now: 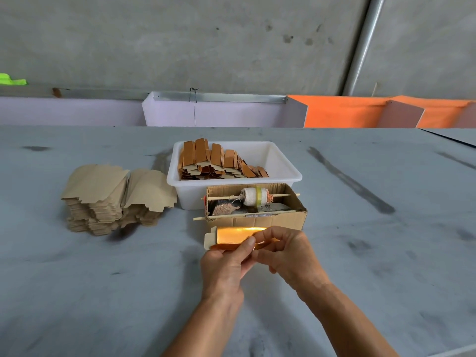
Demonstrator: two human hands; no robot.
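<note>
Left hand [224, 269]: nearest the camera. Its thumb is pressed on the near edge of the shiny gold-foil cardboard carton [233, 235], pinching it; the fingers underneath are hidden.
Right hand [287, 249]: touching the left hand, with its fingers curled over the carton's right end and gripping it. Its fingertips cannot be made out.
Gold-foil carton: held by both hands above the grey scuffed table [103, 292], just in front of the brown corrugated cardboard box [283, 219]. Only its left half shows, ending in a pale flap; glare washes out the top face.
Forearms: cut off by the bottom edge of the frame.
Open room: wide bare table to the left and right of the hands; the table's near edge is out of view.
Corrugated box: open-topped, touching the white plastic tub [192, 195] behind it. Two thin wooden sticks [221, 197] cross it and jut past its left and right sides, one carrying a white cloth-wrapped spool [251, 197]. The dark scraps under the spool are hard to identify.
Tub: filled on the left with folded orange-brown cartons [216, 161] leaning in rows; its right part shows white floor.
Stack of flat kraft card blanks [116, 199]: left of the tub, just beside it, top sheets bowed.
Far edge: a lilac panel [219, 114] and an orange panel [342, 114] stand along the table's back.
Beyond: a concrete wall [180, 42] with a grey pipe [363, 45] slanting across it.
</note>
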